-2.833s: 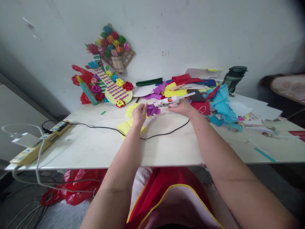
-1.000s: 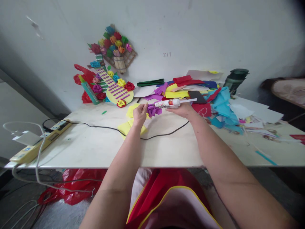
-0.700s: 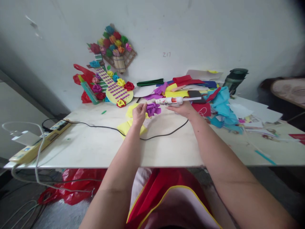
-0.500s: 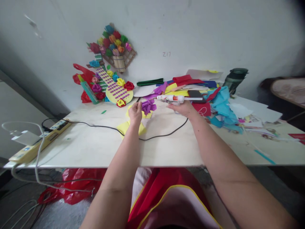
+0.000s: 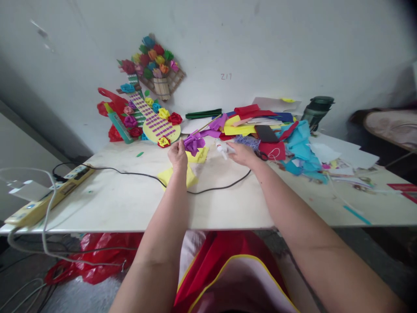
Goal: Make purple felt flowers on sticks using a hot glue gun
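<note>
My left hand (image 5: 178, 154) is closed round the base of a purple crepe-paper flower (image 5: 194, 144), its petals facing right. A thin brown stick (image 5: 208, 124) shows just behind the flower; whether it joins the flower I cannot tell. My right hand (image 5: 243, 154) grips a white hot glue gun (image 5: 224, 148), turned so its body is foreshortened, a short gap right of the flower. Yellow paper pieces (image 5: 174, 176) lie on the table under my left wrist. A black cord (image 5: 221, 190) runs across the tabletop below both hands.
Coloured paper strips (image 5: 241, 129), a dark phone (image 5: 266, 134) and crumpled blue paper (image 5: 298, 145) lie at the back right, near a green bottle (image 5: 318, 111). A flowered paper guitar (image 5: 161, 126) leans at the back left. A power strip (image 5: 52, 195) sits on the left edge.
My right hand has turned the glue gun from a sideways, level pose to a foreshortened one and drawn it slightly away. The purple flower has shifted slightly left with my left hand.
</note>
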Tool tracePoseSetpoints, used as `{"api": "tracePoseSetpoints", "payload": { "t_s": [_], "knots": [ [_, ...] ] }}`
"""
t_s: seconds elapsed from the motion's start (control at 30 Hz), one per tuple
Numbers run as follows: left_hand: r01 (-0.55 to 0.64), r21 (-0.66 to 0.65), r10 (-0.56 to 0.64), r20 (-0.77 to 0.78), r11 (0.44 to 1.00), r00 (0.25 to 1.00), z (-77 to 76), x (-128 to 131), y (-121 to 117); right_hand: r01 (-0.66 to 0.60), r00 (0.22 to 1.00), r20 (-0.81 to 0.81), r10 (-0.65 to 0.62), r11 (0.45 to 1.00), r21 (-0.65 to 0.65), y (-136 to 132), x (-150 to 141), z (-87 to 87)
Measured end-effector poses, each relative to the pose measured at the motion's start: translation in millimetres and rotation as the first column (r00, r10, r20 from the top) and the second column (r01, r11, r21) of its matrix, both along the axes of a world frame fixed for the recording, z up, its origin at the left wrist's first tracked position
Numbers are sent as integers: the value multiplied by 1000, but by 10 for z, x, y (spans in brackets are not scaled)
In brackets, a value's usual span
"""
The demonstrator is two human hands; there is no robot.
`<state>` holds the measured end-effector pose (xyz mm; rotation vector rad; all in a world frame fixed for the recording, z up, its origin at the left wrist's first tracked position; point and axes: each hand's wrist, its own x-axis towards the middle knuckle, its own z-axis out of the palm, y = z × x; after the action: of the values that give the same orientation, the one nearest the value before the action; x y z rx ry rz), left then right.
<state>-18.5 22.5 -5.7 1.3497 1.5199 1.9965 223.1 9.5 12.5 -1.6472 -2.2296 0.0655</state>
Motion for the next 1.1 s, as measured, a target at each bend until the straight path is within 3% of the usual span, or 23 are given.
{"api": "tracePoseSetpoints", "payload": {
  "t_s": [0.3,0.7,0.83,0.97,1.1],
  "knots": [
    [45,-12,-45,-23,999,999,6,43,-22,-22,970,242,30,999,-33,5,-139,-123],
    [172,-64,-176,-63,983,982,1,102,-46,14,964,264,-27,999,50,98,-157,-220],
    [219,-85,-225,-73,972,972,-1,90,-51,-10,979,204,-28,983,184,-19,-163,-108],
    [298,-109,-309,-98,948,946,-33,85,-40,35,994,84,-75,915,402,-138,-167,43],
    [399,-141,-417,-134,906,899,-35,106,-65,-62,997,68,34,882,466,-168,-157,119]
  ]
}}
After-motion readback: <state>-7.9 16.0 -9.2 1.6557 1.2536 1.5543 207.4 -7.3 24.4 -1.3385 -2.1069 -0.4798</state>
